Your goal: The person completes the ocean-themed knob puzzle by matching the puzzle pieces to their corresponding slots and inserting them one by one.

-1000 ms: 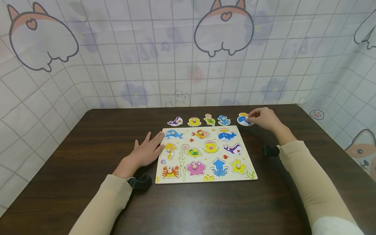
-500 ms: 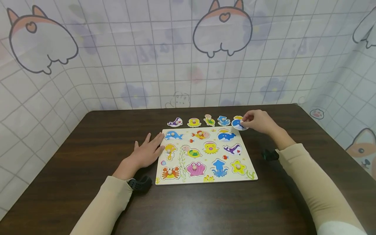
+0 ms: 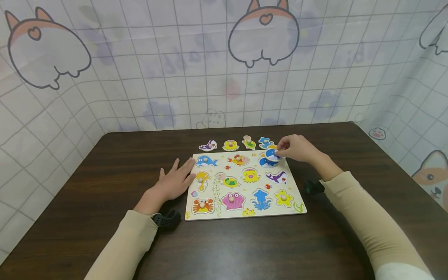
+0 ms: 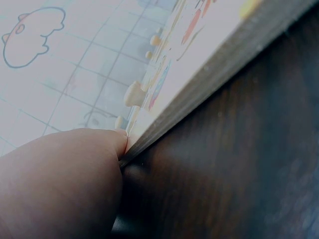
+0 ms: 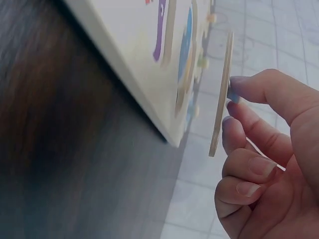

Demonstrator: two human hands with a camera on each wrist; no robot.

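A wooden peg puzzle board (image 3: 241,216) with sea-animal pictures lies flat on the table. My right hand (image 3: 297,148) pinches the knob of a blue whale puzzle piece (image 3: 271,155) above the board's far right corner. In the right wrist view that whale piece (image 5: 222,99) shows edge-on, apart from the board (image 5: 129,79). Beneath it, the whale recess (image 3: 267,163) is partly covered. My left hand (image 3: 171,183) rests with fingers spread at the board's left edge, fingertips on it. In the left wrist view, the left hand (image 4: 65,179) touches the board's edge (image 4: 199,82).
Behind the board lie loose pieces in a row: a purple whale (image 3: 208,145), yellow octopus (image 3: 231,145), turtle (image 3: 249,142) and blue squid (image 3: 265,142). A crab (image 3: 203,205), shell (image 3: 233,201) and starfish (image 3: 284,198) with knobs sit in the board. A patterned curtain (image 3: 168,77) stands behind the dark table (image 3: 224,252).
My right hand has carried the whale piece leftward and nearer, from beyond the board's far right corner to above its whale recess. My left hand has stayed in place.
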